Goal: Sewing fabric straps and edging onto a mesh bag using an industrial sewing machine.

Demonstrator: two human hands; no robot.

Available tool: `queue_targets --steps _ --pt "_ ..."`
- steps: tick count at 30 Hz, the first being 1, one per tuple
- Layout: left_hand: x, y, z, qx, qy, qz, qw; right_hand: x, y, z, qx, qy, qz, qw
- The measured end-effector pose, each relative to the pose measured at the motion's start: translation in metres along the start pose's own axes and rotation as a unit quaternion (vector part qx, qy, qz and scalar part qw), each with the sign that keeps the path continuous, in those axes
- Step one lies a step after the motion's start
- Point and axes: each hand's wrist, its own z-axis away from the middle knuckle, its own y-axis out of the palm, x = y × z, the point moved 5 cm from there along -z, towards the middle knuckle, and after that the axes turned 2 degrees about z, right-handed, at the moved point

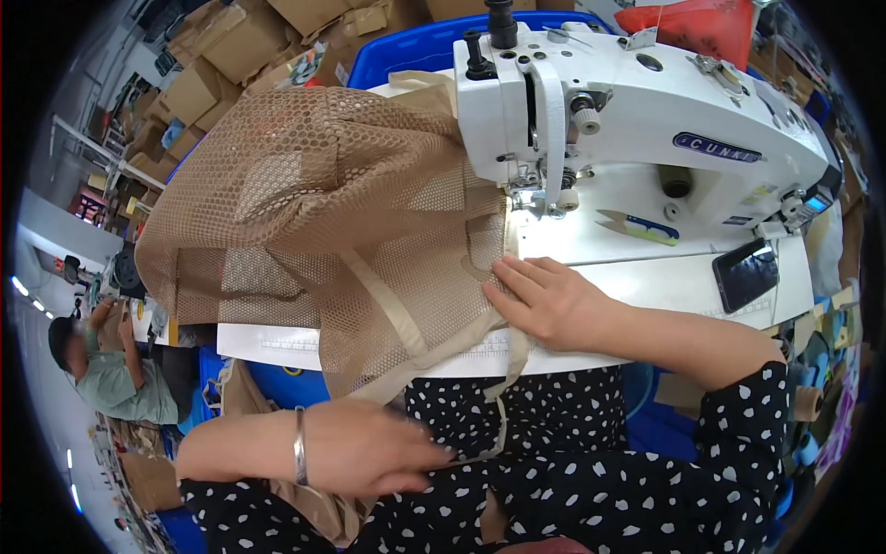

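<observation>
A large piece of brown mesh fabric [277,203] lies bunched on the white sewing machine's bed, its right edge running up to the presser foot [554,198]. Pale beige binding tape [434,351] crosses the mesh and follows its lower edge; a loose end hangs toward my lap. My right hand [549,300] rests on the mesh edge and tape in front of the foot, fingers stretched out and lying flat. Over my lap is my left hand [378,450], close to the hanging tape, wearing a silver bangle. Its fingertips are smeared by motion, so their grip is unclear.
The sewing machine [637,102] stands at the back right. Yellow-handled thread snips [637,226] and a black phone [746,275] lie on its table. A blue bin [406,51] and cardboard boxes [240,46] are behind. A person in green [129,379] sits far left.
</observation>
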Motion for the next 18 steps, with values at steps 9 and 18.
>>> queue_targets --steps 9,18 --pt "0.094 -0.081 -0.124 -0.39 -0.081 -0.205 0.894 0.004 -0.012 0.007 -0.071 -0.026 -0.001 0.997" --pt "0.095 -0.067 -0.125 -0.408 -0.082 -0.264 0.87 0.002 -0.013 0.006 -0.073 -0.025 -0.036 0.996"
